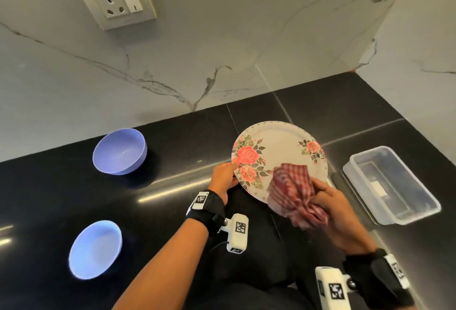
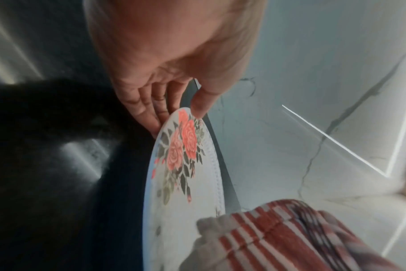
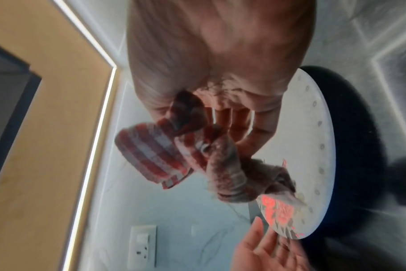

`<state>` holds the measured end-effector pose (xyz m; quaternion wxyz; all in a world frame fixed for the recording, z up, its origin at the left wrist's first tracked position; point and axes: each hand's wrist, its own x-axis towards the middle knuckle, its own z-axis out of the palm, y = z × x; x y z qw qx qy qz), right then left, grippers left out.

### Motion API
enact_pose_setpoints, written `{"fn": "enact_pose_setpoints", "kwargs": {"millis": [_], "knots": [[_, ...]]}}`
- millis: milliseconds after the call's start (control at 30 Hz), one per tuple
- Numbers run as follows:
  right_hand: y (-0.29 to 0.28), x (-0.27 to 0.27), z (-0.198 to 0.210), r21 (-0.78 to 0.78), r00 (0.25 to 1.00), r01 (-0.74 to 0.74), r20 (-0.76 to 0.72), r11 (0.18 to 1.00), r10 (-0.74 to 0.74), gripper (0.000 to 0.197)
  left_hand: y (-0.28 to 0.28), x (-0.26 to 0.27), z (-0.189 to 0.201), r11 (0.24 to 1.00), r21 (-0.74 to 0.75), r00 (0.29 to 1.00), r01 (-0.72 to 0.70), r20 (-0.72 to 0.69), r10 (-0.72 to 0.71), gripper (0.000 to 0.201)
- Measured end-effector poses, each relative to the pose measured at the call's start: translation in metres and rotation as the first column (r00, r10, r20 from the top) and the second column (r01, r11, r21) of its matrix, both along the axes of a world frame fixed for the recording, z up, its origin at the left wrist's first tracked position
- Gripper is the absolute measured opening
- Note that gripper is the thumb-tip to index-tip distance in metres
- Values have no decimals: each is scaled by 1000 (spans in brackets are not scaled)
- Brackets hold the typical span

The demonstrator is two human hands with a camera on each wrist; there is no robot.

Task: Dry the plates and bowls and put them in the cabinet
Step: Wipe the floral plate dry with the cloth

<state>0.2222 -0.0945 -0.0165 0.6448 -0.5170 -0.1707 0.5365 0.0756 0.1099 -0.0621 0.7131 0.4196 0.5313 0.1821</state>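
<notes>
**Wiping the rose plate, centre of frame**

My left hand [image 1: 223,177] pinches the rose-patterned plate [image 1: 278,151] by its left rim, thumb on top. My right hand [image 1: 338,213] bunches the red checked cloth [image 1: 291,186] against its face. The plate looks stiff, light, probably slick when wet; rim grip seems best.

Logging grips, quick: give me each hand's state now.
Left hand: holding the plate by its rim, thumb on top, fingers beneath.
Right hand: gripping the cloth, pressing it on the plate.

Rose plate [image 1: 278,146] in hands, checked cloth [image 1: 291,186] against it
</notes>
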Motion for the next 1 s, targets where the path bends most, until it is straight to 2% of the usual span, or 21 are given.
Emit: {"fn": "enact_pose_setpoints", "kwargs": {"millis": [67,100,167,267,333,400,467,533,600,633,700,767,833,900,1000], "knots": [[-2,14,6,61,1000,3,-26,998,-2,57,0,4,-2,997,-2,996,-83,16,83,26],[-2,18,11,76,1000,19,-14,997,-18,52,-1,6,-2,993,23,993,-113,16,113,25],[-1,22,15,97,990,67,118,993,-79,39,-3,4,0,983,102,988,-156,23,154,19],[8,19,26,185,935,129,306,974,-182,16,-9,-6,10,961,195,979,-194,105,177,22],[19,13,29,180,954,110,256,977,-155,22,-13,-14,18,955,193,962,-226,196,188,21],[34,0,35,86,986,51,151,995,-63,35,-18,-20,27,949,181,934,-260,295,200,22],[50,-17,39,37,969,21,245,999,-29,28,-24,-24,36,946,157,905,-282,369,209,35],[64,-37,38,31,905,-41,426,999,24,23,-29,-28,47,950,106,882,-294,413,227,54],[79,-52,33,12,781,-107,620,994,76,19,-33,-29,57,960,45,866,-277,444,230,78],[86,-59,31,17,710,-140,699,990,89,18,-36,-29,62,960,17,852,-280,465,241,82],[97,-72,28,48,578,-203,812,978,80,24,-41,-30,71,948,-19,830,-318,477,288,69],[105,-83,23,54,476,-259,876,964,79,35,-48,-31,80,953,-24,813,-303,514,272,69],[110,-91,21,47,425,-263,902,964,72,41,-50,-35,84,952,-7,800,-306,541,261,69],[115,-96,21,65,424,-260,904,963,53,41,-46,-40,86,941,-13,787,-339,544,291,65],[122,-102,19,45,433,-374,892,926,131,52,-40,-45,82,934,18,808,-357,508,299,73]]}}
